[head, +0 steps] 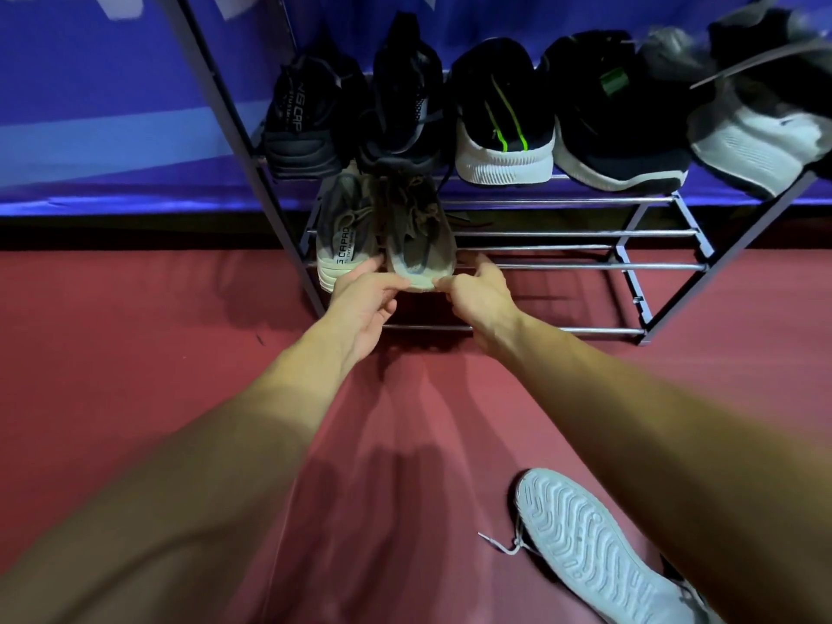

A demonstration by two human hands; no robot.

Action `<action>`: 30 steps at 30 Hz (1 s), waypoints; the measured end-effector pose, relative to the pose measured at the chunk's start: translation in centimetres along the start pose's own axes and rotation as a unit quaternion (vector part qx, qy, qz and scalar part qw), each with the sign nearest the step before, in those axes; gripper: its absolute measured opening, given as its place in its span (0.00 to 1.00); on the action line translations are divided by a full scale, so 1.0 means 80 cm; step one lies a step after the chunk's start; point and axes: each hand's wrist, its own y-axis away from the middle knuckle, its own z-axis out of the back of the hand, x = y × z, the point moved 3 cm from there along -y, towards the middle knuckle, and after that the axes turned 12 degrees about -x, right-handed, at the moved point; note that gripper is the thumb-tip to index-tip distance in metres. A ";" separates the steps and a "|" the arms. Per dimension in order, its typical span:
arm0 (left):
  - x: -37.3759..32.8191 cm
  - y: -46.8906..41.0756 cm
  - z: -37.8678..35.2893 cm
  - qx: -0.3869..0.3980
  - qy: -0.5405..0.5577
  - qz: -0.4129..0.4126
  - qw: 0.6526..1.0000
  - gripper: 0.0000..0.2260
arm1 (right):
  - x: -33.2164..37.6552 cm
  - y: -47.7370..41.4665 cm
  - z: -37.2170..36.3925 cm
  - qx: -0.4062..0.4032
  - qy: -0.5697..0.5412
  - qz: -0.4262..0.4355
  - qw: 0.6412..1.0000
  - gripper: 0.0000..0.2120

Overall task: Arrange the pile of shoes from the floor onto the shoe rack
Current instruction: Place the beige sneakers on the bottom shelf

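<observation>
Left hand (364,304): fingers pinched on the heel of the tan shoe (416,231), at its left edge.
Right hand (477,299): fingers pinched on the same heel, at its right edge.
Tan shoe: on the lower shelf bars of the rack (585,263), toe pointing in, heel at the front bar.
Grey shoe (344,236): just left of the tan shoe, touching it, same shelf.
Upper shelf: black shoe (306,119) at the left, then a dark shoe (405,101), a black shoe with green stripes (502,119), another black one (617,114), and a blurred white-soled shoe (761,141) at the right end.
Floor (135,331): red; a white shoe (599,556) lies sole up near the right forearm, lace trailing.
</observation>
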 end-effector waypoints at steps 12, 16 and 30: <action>0.002 0.003 0.013 -0.027 -0.110 -0.044 0.993 0.23 | -0.003 -0.012 -0.016 0.014 0.057 0.016 0.998 0.21; 0.006 0.008 0.014 -0.022 -0.124 -0.059 0.990 0.22 | -0.005 -0.010 0.000 0.038 0.118 0.050 0.991 0.21; 0.093 0.062 -0.012 0.013 -0.286 -0.091 0.954 0.22 | -0.062 0.029 0.155 0.020 0.276 0.059 0.959 0.11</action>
